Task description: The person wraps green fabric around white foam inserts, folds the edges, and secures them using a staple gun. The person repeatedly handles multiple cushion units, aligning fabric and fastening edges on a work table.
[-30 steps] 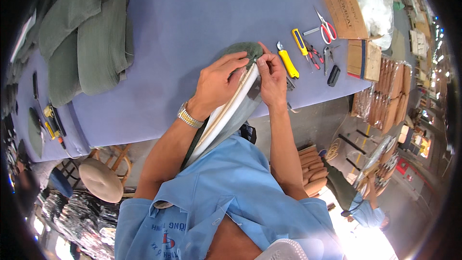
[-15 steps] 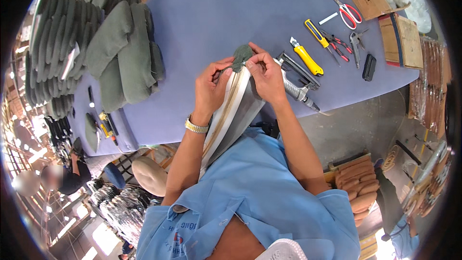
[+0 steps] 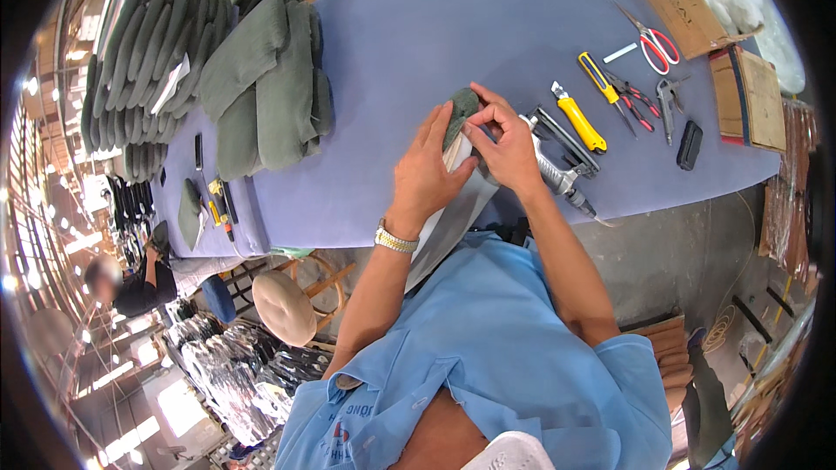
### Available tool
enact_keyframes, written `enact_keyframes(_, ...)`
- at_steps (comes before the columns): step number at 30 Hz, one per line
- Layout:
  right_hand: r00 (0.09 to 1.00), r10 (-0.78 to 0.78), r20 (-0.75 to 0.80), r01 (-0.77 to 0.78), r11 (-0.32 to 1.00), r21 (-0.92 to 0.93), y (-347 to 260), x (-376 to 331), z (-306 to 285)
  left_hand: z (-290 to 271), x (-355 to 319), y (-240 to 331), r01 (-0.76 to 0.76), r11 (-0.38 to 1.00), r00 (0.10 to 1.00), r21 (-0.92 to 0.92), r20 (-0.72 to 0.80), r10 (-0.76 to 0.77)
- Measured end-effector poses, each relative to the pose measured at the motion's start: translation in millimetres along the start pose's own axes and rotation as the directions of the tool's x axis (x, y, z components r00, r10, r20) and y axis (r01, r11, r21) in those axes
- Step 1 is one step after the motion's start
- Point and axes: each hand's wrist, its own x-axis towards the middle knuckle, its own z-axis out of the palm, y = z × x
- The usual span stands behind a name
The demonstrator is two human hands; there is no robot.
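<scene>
A long pale strip (image 3: 453, 213) with white and grey sides slants up from my lap, its far end covered in dark green fabric (image 3: 462, 113). My left hand (image 3: 427, 165) is wrapped along the left side of that covered end, fingers pointing away from me and thumb across the near face. Opposite it, my right hand (image 3: 505, 146) pinches the fabric edge between thumb and fingers. Just right of my right hand, a silver pneumatic staple gun (image 3: 557, 170) lies on the table. The strip's face beneath my hands is mostly hidden.
Stacked dark green cushions (image 3: 287, 91) fill the table's left side. To the right lie a yellow utility knife (image 3: 579, 122), a yellow screwdriver (image 3: 599, 78), pliers (image 3: 643, 106), red-handled scissors (image 3: 659, 48) and a black case (image 3: 689, 145). Cardboard boxes (image 3: 756, 97) stand at the far right. A person (image 3: 148, 283) is at left.
The view has shifted, so the table appears farther right. My left hand has turned from a fingertip pinch to lying along the strip's side. My right hand still pinches the fabric.
</scene>
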Motion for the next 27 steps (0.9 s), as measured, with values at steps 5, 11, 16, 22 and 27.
enact_keyframes(5,0.996,-0.022,0.092,0.025,0.999,-0.032,-8.6,-10.2,4.9,-10.1,-16.4,8.5,0.085,0.996,0.996,0.01,-0.037,-0.084)
enact_keyframes(11,0.97,-0.08,0.228,-0.011,0.927,0.375,-56.8,19.0,24.5,-110.1,-39.8,24.0,0.11,0.968,0.971,-0.224,-0.184,-0.153)
enact_keyframes(16,0.902,-0.379,0.205,0.363,0.925,0.115,-101.6,70.4,50.5,-169.8,-85.0,24.5,0.035,0.884,0.917,-0.466,-0.336,-0.213)
enact_keyframes(22,0.838,-0.334,0.432,0.279,0.942,0.187,-124.8,49.6,65.9,-187.9,-106.3,38.8,-0.189,0.634,0.968,-0.75,-0.252,-0.009)
enact_keyframes(27,0.839,-0.302,0.452,0.218,0.949,0.23,-129.1,43.2,68.3,-191.4,-93.2,73.7,0.072,0.856,0.935,-0.512,-0.264,-0.237)
